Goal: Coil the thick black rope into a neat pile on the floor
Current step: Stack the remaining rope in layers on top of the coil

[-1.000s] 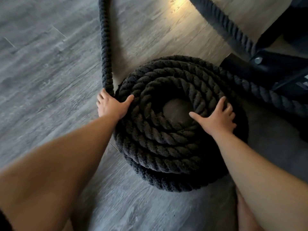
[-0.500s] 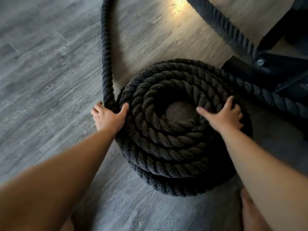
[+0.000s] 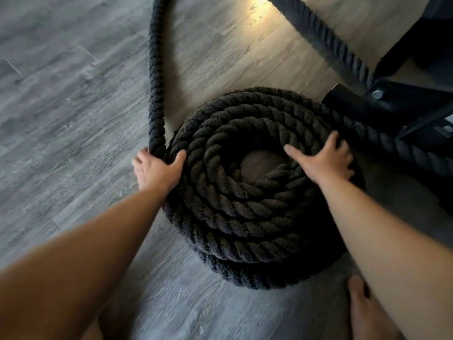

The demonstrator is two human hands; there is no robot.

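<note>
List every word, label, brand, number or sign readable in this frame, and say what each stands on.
None can be read.
A small pale mark on the black metal frame at the right edge is too small and blurred to read.
The rope coil, the loose rope and the wood-look floor carry no text.

Both forearms are bare, with no sleeves, and the left hand [image 3: 157, 171] and right hand [image 3: 323, 160] wear no gloves or rings; a bare foot [image 3: 365, 312] shows.
</note>
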